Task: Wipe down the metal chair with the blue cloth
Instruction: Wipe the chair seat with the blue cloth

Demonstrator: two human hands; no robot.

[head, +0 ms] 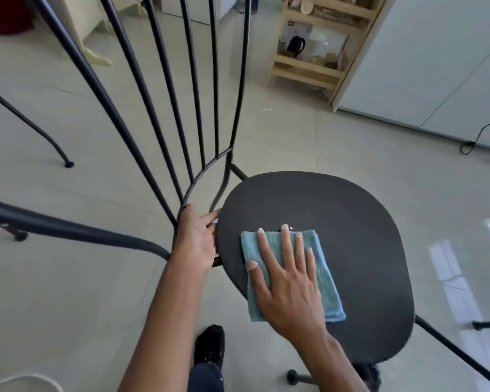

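Note:
The black metal chair (351,227) fills the middle of the head view, its round seat to the right and its barred backrest rising at upper left. A folded blue cloth (327,281) lies flat on the seat's left part. My right hand (287,278) presses down on the cloth with straight, spread fingers. My left hand (197,239) grips the seat's left edge where the backrest frame meets it, its fingers curled round the rim.
A wooden shelf unit (317,43) with a kettle box stands at the back on the tiled floor, beside a white cabinet (436,66). A black cable (481,134) trails at right. Another chair's legs (34,128) stand at left. My dark shoe (210,346) is below the seat.

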